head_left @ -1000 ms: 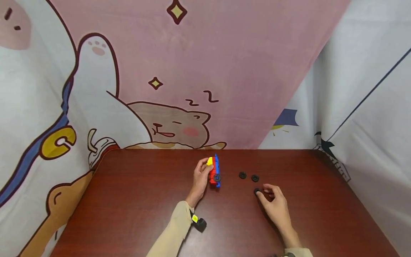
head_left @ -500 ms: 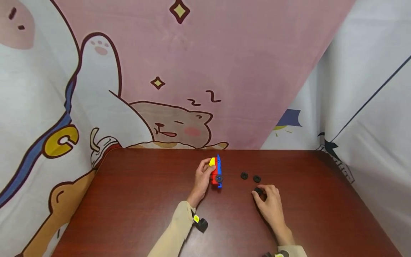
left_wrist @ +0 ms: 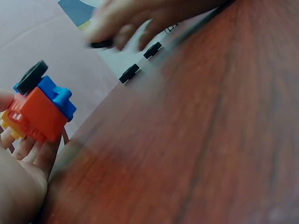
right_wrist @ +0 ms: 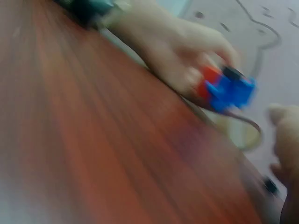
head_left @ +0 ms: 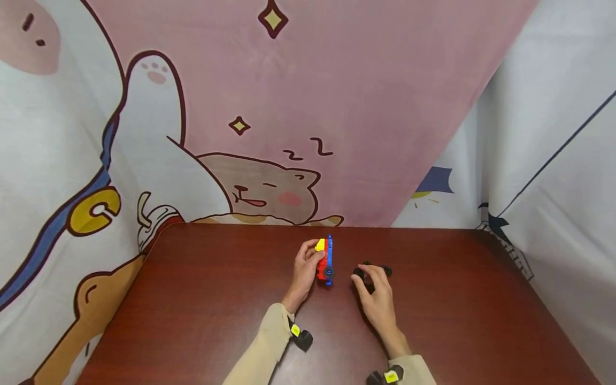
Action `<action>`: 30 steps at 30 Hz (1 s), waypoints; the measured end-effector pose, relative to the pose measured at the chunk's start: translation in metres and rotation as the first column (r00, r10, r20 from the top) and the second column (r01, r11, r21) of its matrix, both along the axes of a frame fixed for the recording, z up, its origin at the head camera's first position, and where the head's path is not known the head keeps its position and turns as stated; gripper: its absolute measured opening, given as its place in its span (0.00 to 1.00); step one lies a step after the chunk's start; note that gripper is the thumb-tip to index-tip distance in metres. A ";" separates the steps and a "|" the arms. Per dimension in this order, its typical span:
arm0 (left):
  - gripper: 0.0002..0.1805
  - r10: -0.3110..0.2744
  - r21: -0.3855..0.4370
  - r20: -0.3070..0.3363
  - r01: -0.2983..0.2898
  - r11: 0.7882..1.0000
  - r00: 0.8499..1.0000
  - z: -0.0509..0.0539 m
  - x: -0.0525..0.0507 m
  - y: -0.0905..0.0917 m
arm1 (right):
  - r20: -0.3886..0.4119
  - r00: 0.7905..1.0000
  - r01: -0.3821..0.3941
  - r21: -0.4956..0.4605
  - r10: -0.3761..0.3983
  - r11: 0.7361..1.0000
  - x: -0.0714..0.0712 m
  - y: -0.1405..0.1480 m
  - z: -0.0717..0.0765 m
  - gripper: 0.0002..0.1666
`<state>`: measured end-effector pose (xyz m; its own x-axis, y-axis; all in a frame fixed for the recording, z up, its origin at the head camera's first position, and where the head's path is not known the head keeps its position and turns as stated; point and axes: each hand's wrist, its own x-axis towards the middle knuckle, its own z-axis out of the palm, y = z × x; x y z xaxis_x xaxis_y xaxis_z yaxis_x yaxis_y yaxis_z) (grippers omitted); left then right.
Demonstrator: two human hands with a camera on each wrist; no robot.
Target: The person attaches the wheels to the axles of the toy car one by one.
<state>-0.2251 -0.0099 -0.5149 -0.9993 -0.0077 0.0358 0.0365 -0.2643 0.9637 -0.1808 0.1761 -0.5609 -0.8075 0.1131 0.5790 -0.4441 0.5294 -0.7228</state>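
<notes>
My left hand [head_left: 303, 271] grips a small red, blue and yellow toy car [head_left: 323, 262], held on its side above the table. A black wheel [left_wrist: 32, 77] is fitted on the car's blue base [left_wrist: 58, 98]. My right hand [head_left: 379, 300] pinches a loose black wheel [head_left: 358, 272] between thumb and fingers, a short way right of the car and apart from it. The right wrist view is blurred; the car [right_wrist: 230, 92] shows there, with my right fingers at its right edge.
Two more black wheels [left_wrist: 129, 73] lie on the brown table [head_left: 216, 299] behind my right hand, partly hidden by it in the head view. A printed cloth [head_left: 385, 107] hangs along the table's back edge. Each wrist wears a black camera [head_left: 302, 339].
My right hand has picked up a wheel from the table and moved left with it toward the car. The left hand keeps its hold on the car and has barely moved.
</notes>
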 end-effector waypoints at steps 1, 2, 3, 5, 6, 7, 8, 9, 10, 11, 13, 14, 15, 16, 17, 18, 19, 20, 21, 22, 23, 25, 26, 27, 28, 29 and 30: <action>0.20 0.003 0.008 -0.005 -0.003 1.000 1.000 -0.001 -0.001 -0.001 | 0.002 1.000 -0.007 -0.034 0.007 0.999 -0.006 -0.010 0.000 0.19; 0.20 0.011 0.010 -0.009 -0.011 1.000 1.000 -0.001 -0.002 -0.001 | 0.010 1.000 -0.010 -0.071 0.011 0.997 -0.011 -0.019 0.001 0.18; 0.20 0.021 0.009 -0.013 -0.021 1.000 1.000 -0.001 -0.003 -0.001 | 0.023 1.000 -0.010 -0.109 0.013 0.994 -0.017 -0.028 0.001 0.18; 0.20 0.034 0.008 -0.020 -0.034 0.999 0.999 -0.001 -0.003 -0.002 | 0.052 0.999 0.002 -0.179 0.007 0.984 -0.028 -0.042 0.002 0.19; 0.20 0.036 0.007 -0.016 -0.036 0.999 0.999 0.000 -0.003 -0.001 | 0.064 0.998 0.013 -0.209 0.001 0.978 -0.034 -0.048 0.003 0.19; 0.20 0.036 0.000 -0.011 -0.036 0.999 0.999 0.001 -0.003 -0.001 | 0.076 0.997 0.026 -0.235 -0.009 0.972 -0.039 -0.053 0.003 0.19; 0.20 0.040 -0.012 -0.007 -0.040 0.999 0.999 0.001 -0.002 0.000 | 0.083 0.996 0.038 -0.258 -0.017 0.965 -0.043 -0.056 0.004 0.19; 0.20 0.041 -0.020 0.000 -0.041 0.999 0.999 0.002 -0.002 0.000 | 0.090 0.996 0.051 -0.276 -0.027 0.960 -0.047 -0.060 0.005 0.19; 0.19 0.041 -0.022 0.008 -0.040 0.999 0.999 0.002 -0.002 0.001 | 0.097 0.995 0.061 -0.291 -0.034 0.955 -0.050 -0.062 0.007 0.19; 0.19 0.043 -0.026 0.019 -0.043 0.999 0.999 0.002 -0.002 0.001 | 0.100 0.994 0.068 -0.299 -0.040 0.952 -0.050 -0.065 0.012 0.19; 0.19 0.053 -0.032 0.033 -0.052 0.998 0.998 0.001 -0.002 0.001 | 0.105 0.994 0.071 -0.316 -0.040 0.946 -0.049 -0.070 0.021 0.18; 0.18 0.064 -0.034 0.034 -0.063 0.997 0.997 0.000 -0.002 0.001 | 0.105 0.994 0.067 -0.326 -0.034 0.943 -0.048 -0.072 0.025 0.18; 0.18 0.075 -0.036 0.034 -0.074 0.997 0.997 -0.003 -0.004 0.000 | 0.103 0.994 0.061 -0.330 -0.029 0.942 -0.047 -0.075 0.030 0.18; 0.19 0.084 -0.030 0.035 -0.083 0.996 0.996 -0.006 -0.006 0.002 | 0.097 0.995 0.055 -0.333 -0.024 0.941 -0.044 -0.075 0.035 0.17; 0.19 0.093 -0.029 0.034 -0.092 0.995 0.995 -0.010 -0.008 0.003 | 0.083 0.996 0.049 -0.334 -0.022 0.941 -0.042 -0.076 0.038 0.17; 0.20 0.098 -0.023 0.033 -0.097 0.995 0.995 -0.014 -0.010 0.003 | 0.070 0.997 0.044 -0.338 -0.021 0.940 -0.041 -0.076 0.039 0.16; 0.20 0.101 -0.018 0.032 -0.100 0.995 0.994 -0.018 -0.013 0.004 | 0.052 0.998 0.038 -0.341 -0.021 0.939 -0.041 -0.076 0.040 0.16; 0.21 0.099 -0.012 0.034 -0.099 0.995 0.994 -0.021 -0.015 0.004 | 0.032 0.999 0.030 -0.344 -0.020 0.938 -0.040 -0.077 0.040 0.16; 0.21 0.093 -0.006 0.041 -0.093 0.996 0.995 -0.025 -0.018 0.005 | 0.012 1.000 0.025 -0.346 -0.022 0.938 -0.040 -0.077 0.041 0.17; 0.21 0.086 -0.007 0.046 -0.085 0.996 0.995 -0.027 -0.018 0.005 | -0.009 1.000 0.022 -0.349 -0.026 0.937 -0.040 -0.078 0.040 0.18; 0.21 0.076 -0.014 0.051 -0.075 0.997 0.996 -0.028 -0.019 0.005 | -0.032 0.999 0.021 -0.345 -0.034 0.939 -0.040 -0.078 0.040 0.18; 0.21 0.065 -0.055 0.053 -0.062 0.997 0.996 -0.029 -0.018 0.005 | -0.074 0.996 0.013 -0.329 -0.039 0.944 -0.040 -0.079 0.039 0.20; 0.20 0.059 -0.080 0.053 -0.055 0.995 0.997 -0.029 -0.018 0.005 | -0.097 0.995 0.007 -0.318 -0.040 0.948 -0.040 -0.079 0.039 0.20; 0.19 0.054 -0.106 0.049 -0.049 0.993 0.997 -0.029 -0.017 0.005 | -0.124 0.991 0.002 -0.299 -0.041 0.954 -0.040 -0.079 0.039 0.20; 0.19 0.050 -0.135 0.043 -0.044 0.990 0.998 -0.030 -0.016 0.005 | -0.155 0.987 -0.005 -0.276 -0.040 0.961 -0.040 -0.079 0.039 0.19; 0.18 0.043 -0.161 0.036 -0.037 0.986 0.998 -0.030 -0.016 0.005 | -0.182 0.983 -0.012 -0.252 -0.035 0.968 -0.040 -0.079 0.038 0.19; 0.17 0.040 -0.185 0.028 -0.034 0.982 0.999 -0.030 -0.015 0.006 | -0.206 0.978 -0.022 -0.232 -0.027 0.973 -0.040 -0.078 0.038 0.19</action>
